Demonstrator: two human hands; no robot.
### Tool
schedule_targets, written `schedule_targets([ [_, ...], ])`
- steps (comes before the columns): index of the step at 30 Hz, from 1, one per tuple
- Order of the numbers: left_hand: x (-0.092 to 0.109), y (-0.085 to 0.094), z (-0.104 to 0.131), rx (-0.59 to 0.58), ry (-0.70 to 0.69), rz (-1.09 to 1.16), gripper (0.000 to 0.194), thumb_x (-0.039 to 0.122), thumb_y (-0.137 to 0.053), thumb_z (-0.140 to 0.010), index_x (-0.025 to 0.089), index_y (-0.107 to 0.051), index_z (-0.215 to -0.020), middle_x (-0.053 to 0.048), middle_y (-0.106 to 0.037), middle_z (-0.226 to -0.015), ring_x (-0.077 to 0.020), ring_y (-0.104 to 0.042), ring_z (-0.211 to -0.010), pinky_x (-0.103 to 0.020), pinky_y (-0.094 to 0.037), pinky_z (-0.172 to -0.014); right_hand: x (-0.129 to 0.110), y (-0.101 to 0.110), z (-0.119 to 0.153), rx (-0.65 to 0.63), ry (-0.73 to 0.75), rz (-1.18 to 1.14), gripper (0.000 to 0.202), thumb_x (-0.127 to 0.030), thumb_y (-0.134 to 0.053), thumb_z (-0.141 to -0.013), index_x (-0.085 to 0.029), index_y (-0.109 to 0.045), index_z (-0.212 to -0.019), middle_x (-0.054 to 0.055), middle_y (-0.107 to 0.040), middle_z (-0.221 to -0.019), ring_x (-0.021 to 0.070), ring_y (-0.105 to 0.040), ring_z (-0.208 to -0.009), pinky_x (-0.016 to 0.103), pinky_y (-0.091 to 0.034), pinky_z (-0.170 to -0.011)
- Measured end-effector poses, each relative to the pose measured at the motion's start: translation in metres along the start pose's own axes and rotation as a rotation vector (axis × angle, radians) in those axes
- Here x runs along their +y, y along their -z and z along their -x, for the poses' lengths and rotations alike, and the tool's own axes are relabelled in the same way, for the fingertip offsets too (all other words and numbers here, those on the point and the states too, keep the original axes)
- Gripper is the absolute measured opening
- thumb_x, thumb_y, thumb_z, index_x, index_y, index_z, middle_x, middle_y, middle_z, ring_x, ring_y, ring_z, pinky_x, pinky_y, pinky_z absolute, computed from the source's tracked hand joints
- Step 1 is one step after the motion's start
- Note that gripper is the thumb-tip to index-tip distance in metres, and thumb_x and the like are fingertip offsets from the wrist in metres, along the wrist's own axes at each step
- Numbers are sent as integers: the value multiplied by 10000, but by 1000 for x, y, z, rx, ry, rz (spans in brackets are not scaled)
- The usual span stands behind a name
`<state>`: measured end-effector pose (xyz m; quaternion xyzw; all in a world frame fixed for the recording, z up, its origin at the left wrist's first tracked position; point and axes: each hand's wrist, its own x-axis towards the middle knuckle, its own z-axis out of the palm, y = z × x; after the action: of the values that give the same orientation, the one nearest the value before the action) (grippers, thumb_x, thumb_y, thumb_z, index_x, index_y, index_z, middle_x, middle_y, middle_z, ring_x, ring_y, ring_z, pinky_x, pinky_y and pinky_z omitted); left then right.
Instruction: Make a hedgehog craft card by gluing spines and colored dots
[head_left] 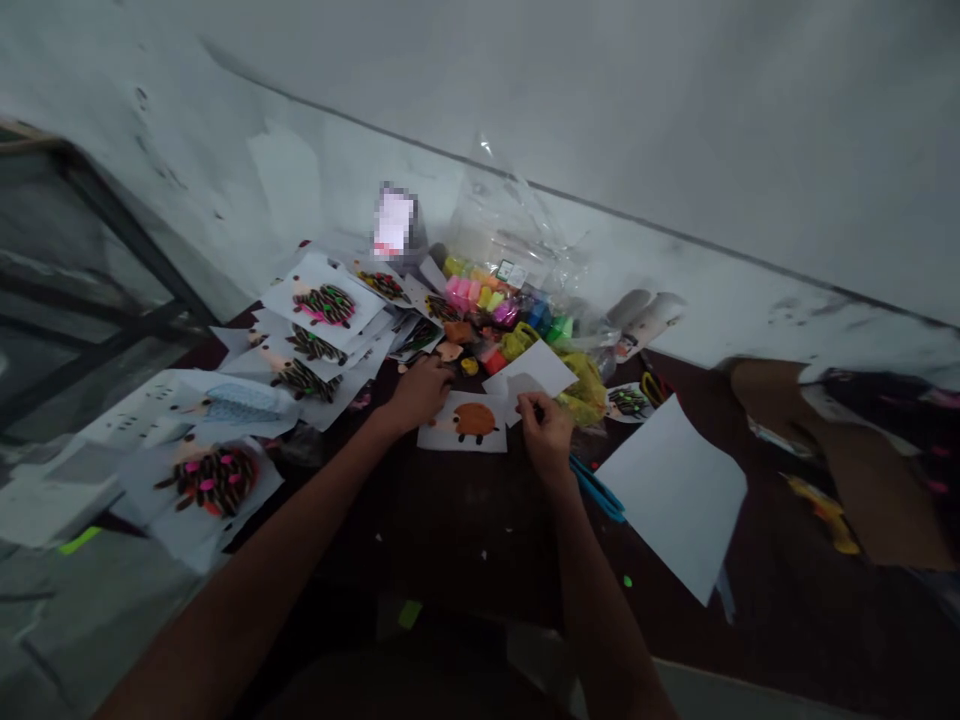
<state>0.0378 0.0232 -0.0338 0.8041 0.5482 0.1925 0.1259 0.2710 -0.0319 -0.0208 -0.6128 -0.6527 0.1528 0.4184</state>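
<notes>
Whitewashed walls, scuffed and stained, back a dark table point(450, 520) crowded with craft materials in dim light. At the centre lies a white card point(465, 424) bearing an orange hedgehog body, so far without spines. The person's left hand point(420, 392) presses down on the card's 10 o'clock corner, fingers curled over its edge; whether they pinch anything cannot be told. The right hand point(546, 428), at the card's 3 o'clock side, has its fingertips drawn together as if pinching something small, too small to make out.

Finished hedgehogs point(324, 306), their backs covered in dark and pink spines, are stacked at 10 o'clock, with another spiny one point(216, 478) at 9 o'clock. By that measure the card in hand looks early in its making: body laid, spines left to add.

Blocks of coloured modelling clay point(501, 308) sit at 12 o'clock beneath a clear plastic bag point(517, 225). A blank sheet point(679, 495) lies at 4 o'clock, blue scissors point(598, 488) just beside the right wrist.
</notes>
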Motion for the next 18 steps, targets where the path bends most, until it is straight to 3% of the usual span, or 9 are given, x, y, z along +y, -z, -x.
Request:
schedule_targets([
  [5, -6, -2, 1, -20, -1, 85, 290, 140, -546, -859, 171, -796, -1004, -138, -689, -1081, -309, -579, -1093, -451, -480, -975, -2, -7, 9, -14, 55, 37, 318, -425, -523, -931, -207, -706, -790, 47, -725, -711, 178, -630, -633, 294, -496, -660],
  [10, -10, -3, -2, -60, -65, 125, 264, 172, -553, -850, 178, -803, -934, -120, -717, -1023, -296, -593, -1014, -432, -478, -927, -2, -14, 15, -20, 158, 84, 317, -400, -506, -941, -204, -715, -806, 69, -733, -745, 188, -646, -675, 309, -519, -713],
  [18, -20, -3, -9, -91, -147, 157, 251, 169, -577, -799, 208, -805, -898, -91, -722, -991, -265, -596, -988, -389, -476, -900, -1, -15, 16, -63, 204, 146, 304, -386, -508, -965, -213, -727, -844, 75, -735, -765, 198, -660, -693, 313, -528, -719],
])
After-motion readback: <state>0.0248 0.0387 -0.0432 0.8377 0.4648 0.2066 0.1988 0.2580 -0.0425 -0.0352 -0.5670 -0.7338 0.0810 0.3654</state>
